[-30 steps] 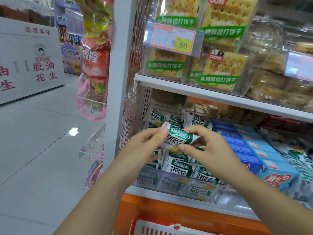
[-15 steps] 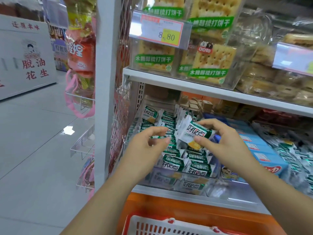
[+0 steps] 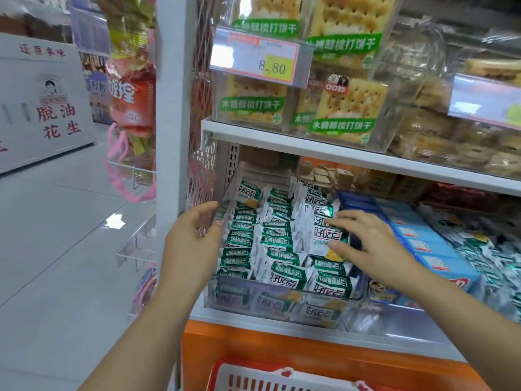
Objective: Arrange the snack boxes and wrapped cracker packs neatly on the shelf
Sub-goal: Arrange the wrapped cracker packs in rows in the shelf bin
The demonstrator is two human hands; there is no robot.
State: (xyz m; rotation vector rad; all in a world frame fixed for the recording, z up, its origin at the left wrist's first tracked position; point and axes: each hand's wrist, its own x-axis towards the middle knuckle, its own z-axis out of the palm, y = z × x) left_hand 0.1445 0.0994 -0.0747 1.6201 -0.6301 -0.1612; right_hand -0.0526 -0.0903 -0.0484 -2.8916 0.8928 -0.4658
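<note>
Lower shelf (image 3: 253, 320) space is occupied by a clear plastic bin (image 3: 282, 301) of wrapped cracker packs (image 3: 245, 241). One cracker pack (image 3: 324, 235) is stood upright at the bin's right side and is pinched by the right hand (image 3: 369, 244). The left hand (image 3: 191, 235) is loosely spread beside the bin's left wall and grips nothing. Blue snack boxes (image 3: 423, 244) are lined up just right of the bin.

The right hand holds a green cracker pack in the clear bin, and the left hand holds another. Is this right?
No. The head view shows the left hand empty, fingers open, beside the clear bin. The right hand does hold a green cracker pack.
</note>
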